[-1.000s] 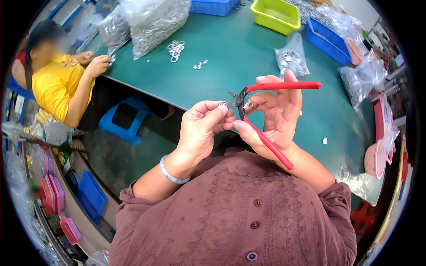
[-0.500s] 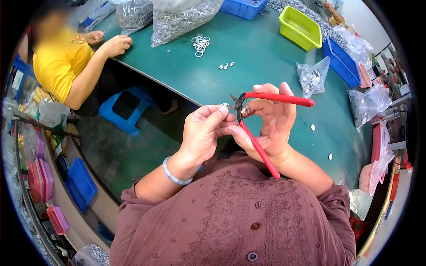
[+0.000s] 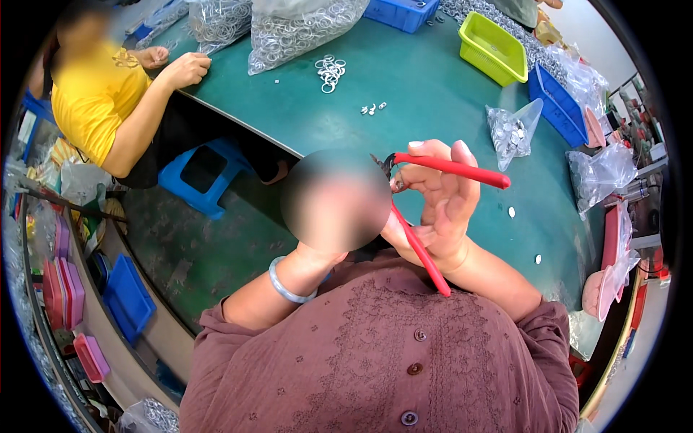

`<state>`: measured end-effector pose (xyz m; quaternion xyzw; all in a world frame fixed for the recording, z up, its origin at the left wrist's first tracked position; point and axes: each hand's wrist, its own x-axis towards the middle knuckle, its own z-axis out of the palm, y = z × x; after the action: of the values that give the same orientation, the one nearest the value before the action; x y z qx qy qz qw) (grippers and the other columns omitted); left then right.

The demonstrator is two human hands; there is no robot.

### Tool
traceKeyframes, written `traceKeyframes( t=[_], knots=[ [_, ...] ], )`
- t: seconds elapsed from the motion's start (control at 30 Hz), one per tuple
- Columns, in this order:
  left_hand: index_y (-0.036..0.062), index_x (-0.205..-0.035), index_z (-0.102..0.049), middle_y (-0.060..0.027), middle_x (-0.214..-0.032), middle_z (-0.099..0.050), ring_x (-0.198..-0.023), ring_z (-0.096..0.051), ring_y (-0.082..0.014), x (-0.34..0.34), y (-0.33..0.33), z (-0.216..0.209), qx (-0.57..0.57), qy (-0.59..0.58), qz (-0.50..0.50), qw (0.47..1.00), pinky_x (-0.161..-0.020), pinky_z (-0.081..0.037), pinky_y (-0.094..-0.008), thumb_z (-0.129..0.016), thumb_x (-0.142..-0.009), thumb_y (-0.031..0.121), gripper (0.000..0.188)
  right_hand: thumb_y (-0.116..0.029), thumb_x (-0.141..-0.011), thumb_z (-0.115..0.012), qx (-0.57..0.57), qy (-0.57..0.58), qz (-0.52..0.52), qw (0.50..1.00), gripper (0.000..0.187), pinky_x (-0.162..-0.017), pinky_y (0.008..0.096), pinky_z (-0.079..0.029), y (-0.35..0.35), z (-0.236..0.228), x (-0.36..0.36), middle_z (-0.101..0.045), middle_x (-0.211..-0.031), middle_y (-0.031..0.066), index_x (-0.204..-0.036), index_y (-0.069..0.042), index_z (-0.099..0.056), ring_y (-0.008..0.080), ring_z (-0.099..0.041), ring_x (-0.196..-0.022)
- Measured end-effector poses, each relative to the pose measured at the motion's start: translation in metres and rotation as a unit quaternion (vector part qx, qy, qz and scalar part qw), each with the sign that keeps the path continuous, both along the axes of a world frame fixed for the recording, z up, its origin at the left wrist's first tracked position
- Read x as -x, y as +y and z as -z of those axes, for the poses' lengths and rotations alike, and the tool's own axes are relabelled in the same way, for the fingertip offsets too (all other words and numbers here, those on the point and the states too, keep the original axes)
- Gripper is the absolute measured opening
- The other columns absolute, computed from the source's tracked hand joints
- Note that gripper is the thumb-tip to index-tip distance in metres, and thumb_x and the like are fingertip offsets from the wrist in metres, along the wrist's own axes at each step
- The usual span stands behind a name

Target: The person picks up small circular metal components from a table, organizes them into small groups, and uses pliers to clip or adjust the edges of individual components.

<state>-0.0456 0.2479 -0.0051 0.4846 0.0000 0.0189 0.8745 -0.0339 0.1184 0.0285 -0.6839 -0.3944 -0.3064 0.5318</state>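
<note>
Red-handled pliers [image 3: 462,170] sit in my right hand [image 3: 449,206], their handles spread wide apart. One handle crosses above the fingers and the other runs down past the thumb toward my shirt. The dark jaws point toward my left hand [image 3: 333,206], close beside it. A round blur covers that hand, so its fingers and anything in them are hidden; a pale bangle [image 3: 286,281] circles the wrist. Beyond my hands, a few small metal pieces [image 3: 372,110] and a loose pile of silvery rings [image 3: 330,73] lie on the green table [image 3: 426,86].
Large bags of rings [image 3: 303,36] stand at the back. A lime-green basket [image 3: 493,49], a blue tray [image 3: 558,105] and a bag of small parts [image 3: 512,137] are at right, near two pale discs. A co-worker in yellow [image 3: 90,108] sits left, near a blue stool [image 3: 198,177].
Half a second ago my left fingers showed, pinching a small metal ring beside the jaws; a blur covers them now. The pliers' jaws have shifted slightly left. The view has moved a little.
</note>
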Motion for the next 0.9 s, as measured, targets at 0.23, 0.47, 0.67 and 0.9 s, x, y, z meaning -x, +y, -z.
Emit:
traceKeyframes(
  t=[0.23, 0.47, 0.67, 0.9],
  knots=[
    [-0.0018, -0.079, -0.056, -0.0061, -0.069, -0.058, -0.058, -0.053, -0.0097, -0.002, 0.008, 0.002, 0.034, -0.007, 0.000, 0.999, -0.054, -0.044, -0.0209, -0.057, -0.082, 0.007, 0.009, 0.003, -0.065, -0.069, -0.012, 0.021, -0.035, 0.999, 0.087, -0.065, 0.0304, -0.049, 0.011, 0.006, -0.002, -0.044, -0.109, 0.0201, -0.132, -0.002, -0.014, 0.0186, -0.054, -0.074],
    [-0.0003, -0.079, -0.056, -0.0047, -0.069, -0.058, -0.057, -0.053, -0.0097, 0.000, 0.020, 0.009, -0.018, -0.002, 0.009, 1.000, -0.051, -0.044, -0.0212, -0.058, -0.083, 0.010, 0.011, 0.006, -0.066, -0.065, -0.016, 0.040, -0.039, 0.998, 0.084, -0.063, 0.0296, -0.048, 0.016, 0.006, -0.005, -0.045, -0.108, 0.0192, -0.132, -0.002, -0.014, 0.0171, -0.054, -0.072],
    [0.0000, -0.078, -0.056, -0.0047, -0.068, -0.058, -0.056, -0.054, -0.0102, -0.001, 0.025, 0.014, 0.046, 0.025, -0.007, 0.999, -0.051, -0.044, -0.0213, -0.057, -0.083, 0.010, 0.011, 0.006, -0.067, -0.064, -0.003, 0.035, -0.023, 0.999, 0.080, -0.063, 0.0298, -0.048, 0.027, 0.011, -0.005, -0.046, -0.107, 0.0182, -0.131, -0.001, -0.017, 0.0168, -0.053, -0.072],
    [0.0009, -0.077, -0.056, -0.0051, -0.068, -0.058, -0.056, -0.054, -0.0112, 0.002, 0.039, 0.013, 0.050, 0.038, -0.020, 0.998, -0.052, -0.045, -0.0215, -0.057, -0.083, 0.009, 0.010, 0.007, -0.067, -0.064, 0.007, 0.070, -0.062, 0.996, 0.081, -0.063, 0.0295, -0.049, 0.039, 0.010, -0.013, -0.046, -0.104, 0.0179, -0.131, -0.002, -0.017, 0.0174, -0.053, -0.070]
  ],
)
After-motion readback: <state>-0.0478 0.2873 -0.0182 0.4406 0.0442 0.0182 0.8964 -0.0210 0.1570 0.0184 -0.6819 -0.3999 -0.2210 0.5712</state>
